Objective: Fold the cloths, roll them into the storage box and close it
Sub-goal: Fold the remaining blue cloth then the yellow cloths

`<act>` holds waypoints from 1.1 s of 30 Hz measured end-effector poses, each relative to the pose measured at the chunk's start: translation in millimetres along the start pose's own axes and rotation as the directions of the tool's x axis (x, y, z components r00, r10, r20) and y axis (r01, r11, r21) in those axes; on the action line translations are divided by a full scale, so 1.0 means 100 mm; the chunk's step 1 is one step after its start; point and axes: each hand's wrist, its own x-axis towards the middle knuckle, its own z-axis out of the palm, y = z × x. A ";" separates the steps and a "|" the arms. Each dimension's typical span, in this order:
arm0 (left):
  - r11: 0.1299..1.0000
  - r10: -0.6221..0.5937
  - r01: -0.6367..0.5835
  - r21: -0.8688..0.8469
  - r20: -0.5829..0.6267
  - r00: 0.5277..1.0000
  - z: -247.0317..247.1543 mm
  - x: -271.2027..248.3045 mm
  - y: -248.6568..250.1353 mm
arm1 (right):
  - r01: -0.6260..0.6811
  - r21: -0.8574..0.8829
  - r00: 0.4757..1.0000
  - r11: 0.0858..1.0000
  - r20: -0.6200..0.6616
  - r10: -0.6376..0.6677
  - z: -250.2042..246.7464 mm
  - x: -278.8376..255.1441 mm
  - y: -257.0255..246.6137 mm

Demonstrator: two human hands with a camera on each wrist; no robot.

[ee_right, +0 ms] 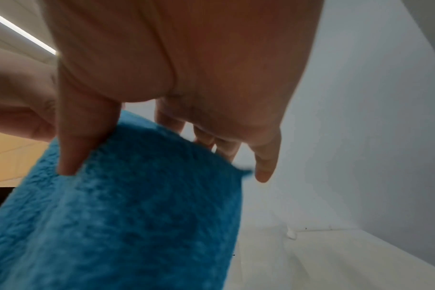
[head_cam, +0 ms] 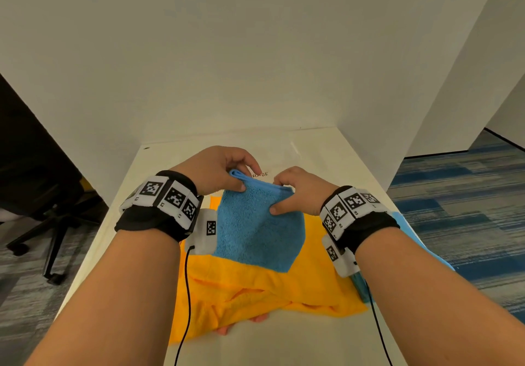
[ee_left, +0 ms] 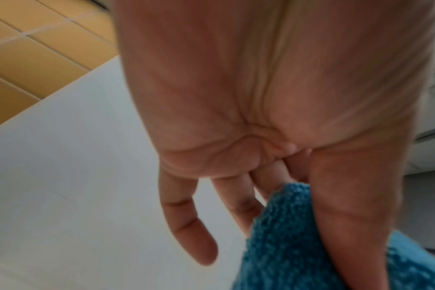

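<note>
A folded blue cloth [head_cam: 255, 223] hangs above the table, held up by its top edge. My left hand [head_cam: 224, 172] pinches the cloth's top left corner between thumb and fingers. My right hand [head_cam: 292, 192] pinches the top right corner. In the left wrist view the blue cloth [ee_left: 286, 235] sits between thumb and fingers; in the right wrist view the blue cloth [ee_right: 127, 206] fills the lower left under the thumb. A crumpled orange cloth [head_cam: 255, 289] lies on the white table [head_cam: 284, 343] beneath. The clear storage box [head_cam: 284, 152] with a printed label stands behind the hands, mostly hidden.
Another blue cloth [head_cam: 403, 223] shows at the table's right edge behind my right wrist. Something pink [head_cam: 227, 330] peeks out under the orange cloth's near edge. White partition walls [head_cam: 255, 67] close the back and right. A black office chair [head_cam: 42, 209] stands left of the table.
</note>
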 end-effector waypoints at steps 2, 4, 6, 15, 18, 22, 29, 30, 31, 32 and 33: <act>1.000 -0.019 0.020 0.014 -0.078 0.997 -0.03 0.00 -0.03 | -0.021 0.006 1.000 1.000 -0.016 0.021 -0.01 0.00 0.04; 0.999 -0.026 0.032 0.038 -0.142 0.990 -0.05 0.00 -0.05 | -0.036 0.016 0.999 0.999 -0.020 0.037 0.00 0.00 0.08; 0.997 -0.010 0.026 0.077 -0.207 0.978 -0.05 0.01 -0.06 | -0.040 0.029 0.999 0.999 -0.024 0.040 0.02 0.01 0.12; 0.987 -0.037 0.105 0.119 -0.466 0.884 -0.05 0.09 -0.22 | 0.024 0.216 0.965 0.976 -0.260 0.034 0.01 0.02 0.22; 0.980 -0.065 0.152 0.132 -0.507 0.859 -0.04 0.09 -0.27 | 0.059 0.229 0.951 0.972 -0.310 0.015 -0.03 0.02 0.21; 0.961 -0.119 0.242 0.137 -0.585 0.802 -0.03 0.11 -0.34 | 0.092 0.324 0.921 0.942 -0.388 0.044 -0.04 0.02 0.24; 0.933 -0.228 0.351 0.083 -0.618 0.752 0.00 0.16 -0.41 | 0.159 0.407 0.896 0.900 -0.442 0.042 -0.05 0.03 0.17; 0.934 -0.244 0.354 0.056 -0.624 0.742 -0.01 0.15 -0.42 | 0.164 0.424 0.896 0.891 -0.441 0.046 -0.05 0.03 0.18; 0.934 -0.260 0.356 0.031 -0.627 0.735 -0.01 0.15 -0.43 | 0.170 0.450 0.895 0.877 -0.442 0.054 -0.06 0.03 0.18; 0.933 -0.276 0.360 0.010 -0.624 0.731 -0.02 0.14 -0.43 | 0.174 0.472 0.894 0.864 -0.443 0.062 -0.06 0.03 0.18; 0.931 -0.290 0.364 -0.005 -0.616 0.732 -0.02 0.13 -0.43 | 0.171 0.482 0.893 0.859 -0.444 0.071 -0.06 0.03 0.18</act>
